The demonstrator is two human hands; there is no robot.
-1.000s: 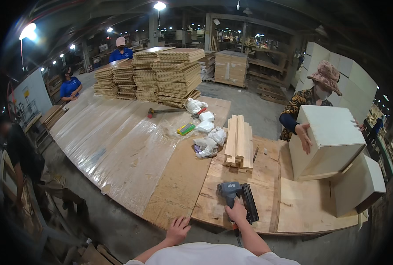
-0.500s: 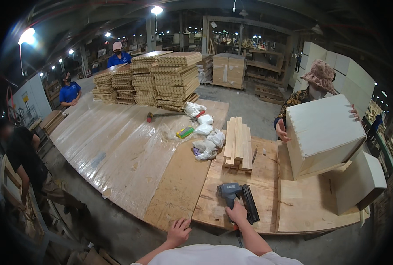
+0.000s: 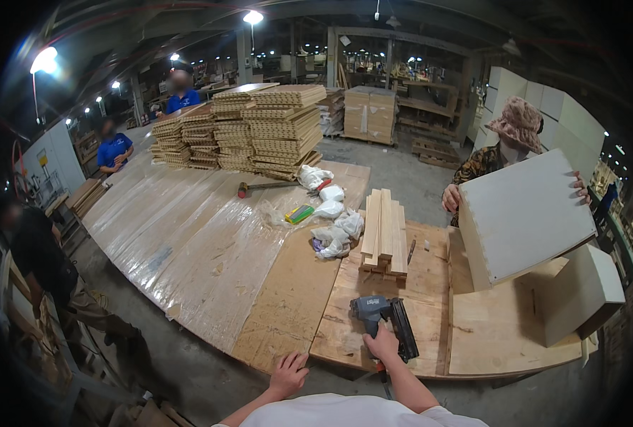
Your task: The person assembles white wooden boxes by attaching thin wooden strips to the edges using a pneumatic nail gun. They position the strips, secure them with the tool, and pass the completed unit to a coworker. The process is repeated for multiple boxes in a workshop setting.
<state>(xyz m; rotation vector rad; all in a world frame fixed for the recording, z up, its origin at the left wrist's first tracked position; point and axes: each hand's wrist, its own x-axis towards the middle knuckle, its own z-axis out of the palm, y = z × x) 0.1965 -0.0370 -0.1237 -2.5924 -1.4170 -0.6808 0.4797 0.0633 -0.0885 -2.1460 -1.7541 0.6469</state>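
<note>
My right hand point(image 3: 382, 344) is wrapped round the handle of a dark grey nail gun point(image 3: 372, 309), which rests on the plywood worktop near its front edge. A hose runs from the grip down past the table edge. On the front edge of the brown board point(image 3: 277, 313) lies my left hand point(image 3: 288, 373), holding nothing, its fingers stretched out. Beyond the nail gun is a pile of pale wooden strips point(image 3: 382, 231). Across the table to the right, a co-worker point(image 3: 505, 153) holds a tilted white-faced wooden box point(image 3: 519, 213) with both hands.
A second box-like piece point(image 3: 583, 292) stands at the right end. White plastic bags point(image 3: 331, 242), a green-yellow object point(image 3: 299, 214) and a red-headed mallet point(image 3: 243, 190) lie mid-table. Tall stacks of slatted wood point(image 3: 281, 132) stand at the back. Other people work at the left.
The co-worker has lifted and tilted the white-faced box, and the hand on its left side now grips it. My hands and the nail gun stay put.
</note>
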